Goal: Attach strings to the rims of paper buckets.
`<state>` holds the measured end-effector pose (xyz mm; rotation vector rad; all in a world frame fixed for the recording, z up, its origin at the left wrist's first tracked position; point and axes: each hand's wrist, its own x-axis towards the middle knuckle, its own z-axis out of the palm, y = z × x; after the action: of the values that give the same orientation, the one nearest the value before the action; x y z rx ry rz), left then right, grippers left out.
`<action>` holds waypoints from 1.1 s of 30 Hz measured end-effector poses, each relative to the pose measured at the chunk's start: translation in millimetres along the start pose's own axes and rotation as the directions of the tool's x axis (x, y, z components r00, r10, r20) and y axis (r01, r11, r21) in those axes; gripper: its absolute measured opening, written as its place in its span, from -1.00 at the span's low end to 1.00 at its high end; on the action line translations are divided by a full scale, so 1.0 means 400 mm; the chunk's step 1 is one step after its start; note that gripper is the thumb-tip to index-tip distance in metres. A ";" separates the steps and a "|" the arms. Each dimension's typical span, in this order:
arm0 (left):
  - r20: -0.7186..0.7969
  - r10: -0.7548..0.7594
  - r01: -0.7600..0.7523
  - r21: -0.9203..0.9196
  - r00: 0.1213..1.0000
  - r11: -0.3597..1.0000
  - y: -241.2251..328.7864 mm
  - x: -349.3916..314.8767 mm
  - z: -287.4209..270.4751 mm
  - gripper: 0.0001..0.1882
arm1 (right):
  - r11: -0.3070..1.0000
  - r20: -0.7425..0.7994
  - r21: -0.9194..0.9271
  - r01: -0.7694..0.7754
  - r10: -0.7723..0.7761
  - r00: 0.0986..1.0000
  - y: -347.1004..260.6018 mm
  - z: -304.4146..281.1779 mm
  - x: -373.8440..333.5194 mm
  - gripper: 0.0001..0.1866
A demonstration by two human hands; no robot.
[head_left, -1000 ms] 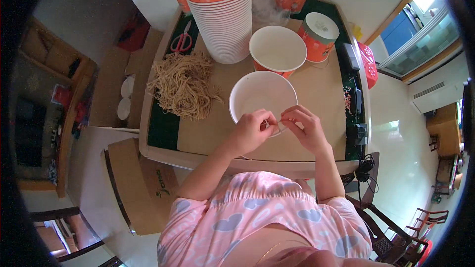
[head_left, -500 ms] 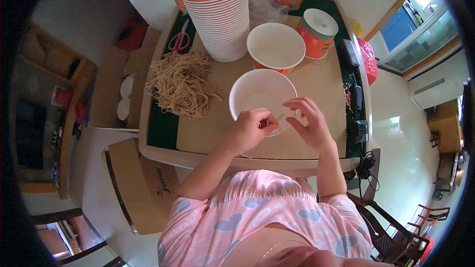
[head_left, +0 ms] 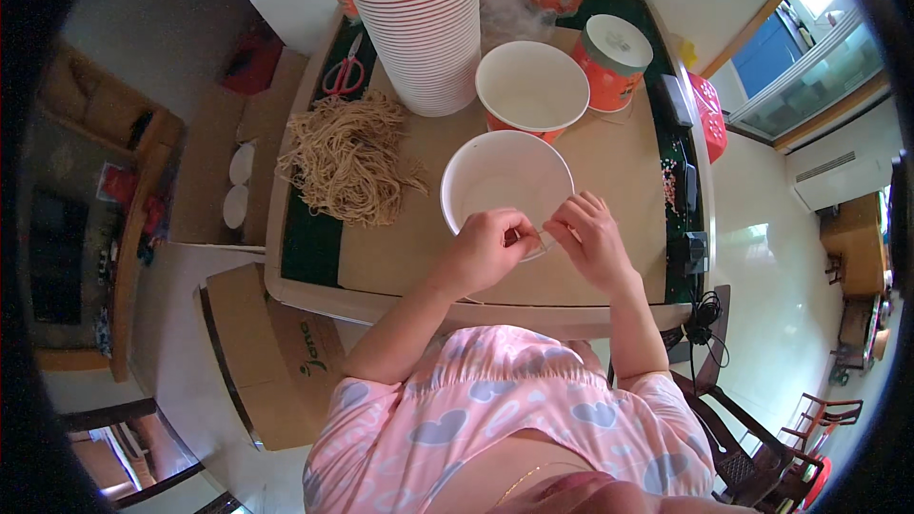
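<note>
Above the near rim of a white-lined paper bucket (head_left: 505, 171), my two hands meet. My left hand (head_left: 490, 247) is closed in a pinch on a thin beige string (head_left: 542, 232), which shows as a short strand between the hands. Thumb and fingertips of my right hand (head_left: 588, 238) are pinched together at the strand's other end. Below my left wrist, a bit of string (head_left: 473, 301) lies by the table's near edge. A loose heap of the same string (head_left: 347, 160) lies to the left of the bucket.
Behind the bucket stand a second open bucket (head_left: 533, 86) and an orange one with a lid (head_left: 612, 62). A tall stack of nested buckets (head_left: 419, 38) rises beside them. Red-handled scissors (head_left: 344, 75) lie at the far left. Black devices (head_left: 690, 252) line the right edge.
My right hand has moved in toward the left, and its fingers, apart before, have closed at the string. My left hand stays almost where it was.
</note>
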<state>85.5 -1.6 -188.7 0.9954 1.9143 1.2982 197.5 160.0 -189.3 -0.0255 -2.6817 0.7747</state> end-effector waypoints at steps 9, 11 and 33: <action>0.172 -0.166 0.212 -0.298 0.971 0.931 -0.048 0.056 -0.009 -0.83 | 0.977 -0.464 0.212 -0.013 0.113 0.878 -0.018 0.120 -0.050 -0.82; 0.232 -0.162 0.238 -0.355 0.959 0.904 -0.060 0.067 -0.015 -0.82 | 0.988 -0.573 0.152 -0.004 0.091 0.814 -0.026 0.139 -0.048 -0.80; 0.042 -0.048 0.051 -0.057 0.998 0.997 -0.011 0.040 -0.021 -0.88 | 0.952 -0.400 0.294 -0.085 0.204 0.894 -0.004 0.121 -0.033 -0.81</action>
<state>69.0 6.9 -191.5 0.9329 1.8487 1.2880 193.8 132.4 -231.1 -0.2988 -2.1599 1.0412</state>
